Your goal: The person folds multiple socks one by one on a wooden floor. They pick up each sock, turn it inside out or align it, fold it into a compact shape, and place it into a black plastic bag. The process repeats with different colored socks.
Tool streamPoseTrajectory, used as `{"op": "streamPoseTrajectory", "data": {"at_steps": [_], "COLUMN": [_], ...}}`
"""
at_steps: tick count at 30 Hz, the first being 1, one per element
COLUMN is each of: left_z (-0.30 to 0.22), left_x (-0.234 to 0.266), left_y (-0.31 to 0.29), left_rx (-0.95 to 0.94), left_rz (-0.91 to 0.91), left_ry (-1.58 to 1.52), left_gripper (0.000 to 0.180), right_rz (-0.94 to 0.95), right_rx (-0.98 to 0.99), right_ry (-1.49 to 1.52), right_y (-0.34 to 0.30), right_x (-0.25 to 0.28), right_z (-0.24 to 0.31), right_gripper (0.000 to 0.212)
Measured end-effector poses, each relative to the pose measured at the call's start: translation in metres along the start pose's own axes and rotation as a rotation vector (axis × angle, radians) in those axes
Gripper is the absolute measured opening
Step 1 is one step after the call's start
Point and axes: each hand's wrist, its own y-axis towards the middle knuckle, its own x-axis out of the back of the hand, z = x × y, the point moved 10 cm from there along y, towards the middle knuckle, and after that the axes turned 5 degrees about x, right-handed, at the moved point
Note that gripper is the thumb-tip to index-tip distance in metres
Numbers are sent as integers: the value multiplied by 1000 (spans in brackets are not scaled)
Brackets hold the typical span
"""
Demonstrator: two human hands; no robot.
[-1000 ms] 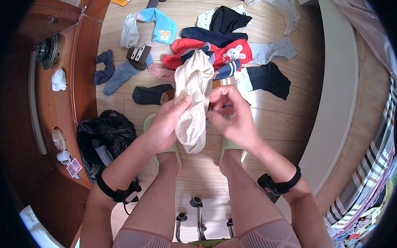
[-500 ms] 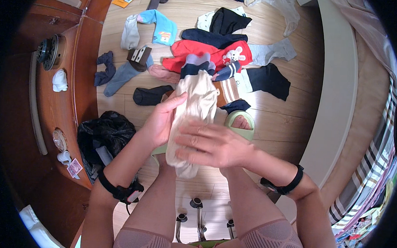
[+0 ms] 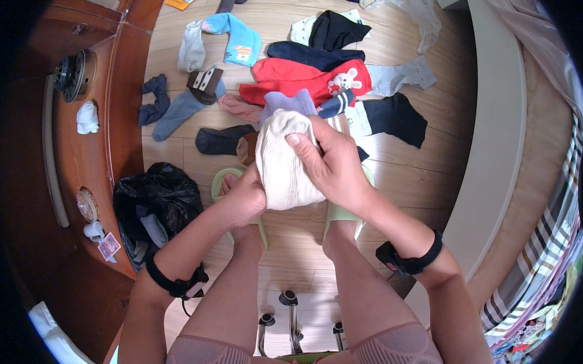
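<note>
Gripping a cream ribbed sock bundle [image 3: 282, 161] (rounded, soft), left hand [image 3: 245, 198] and right hand [image 3: 331, 163] hold tight.

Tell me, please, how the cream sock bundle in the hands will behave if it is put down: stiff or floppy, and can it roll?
The cream sock bundle is probably soft and light: it bulges between the left hand and right hand. Its rounded shape might roll slightly, but the knit fabric would likely grip the wooden floor. It may loosen if released.
</note>
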Motion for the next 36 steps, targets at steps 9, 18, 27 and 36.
{"op": "streamPoseTrajectory", "data": {"at_steps": [9, 18, 27, 36], "left_z": [9, 11, -5, -16], "left_x": [5, -10, -20, 17], "left_y": [0, -9, -5, 3], "left_rx": [45, 160, 143, 104], "left_rz": [38, 264, 60, -204], "left_ry": [58, -251, -9, -175], "left_gripper": [53, 49, 57, 44], "right_rz": [-22, 29, -175, 106], "right_rx": [-284, -874, 63, 554], "right_ry": [-43, 1096, 90, -358], "right_y": [-16, -48, -11, -33], "right_x": [3, -35, 29, -13], "right_z": [-78, -86, -23, 36], "right_gripper": [34, 86, 73, 36]}}
